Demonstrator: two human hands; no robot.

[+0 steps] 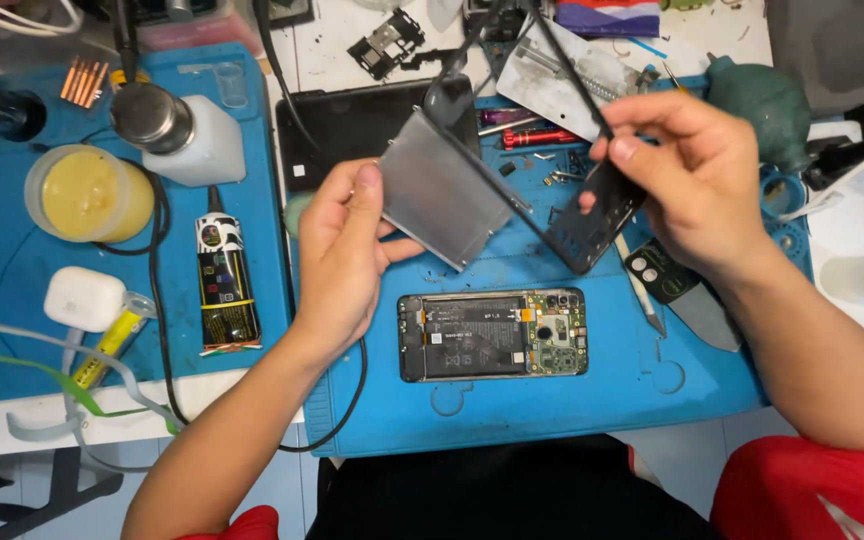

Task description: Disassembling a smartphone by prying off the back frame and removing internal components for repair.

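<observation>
Left hand (337,255) fingers pinch grey metal plate (442,195); right hand (697,180) fingers grip black phone frame (592,225).

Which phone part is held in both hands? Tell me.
The black frame, gripped by the left hand and right hand; the opened phone lies untouched on the mat.
</observation>
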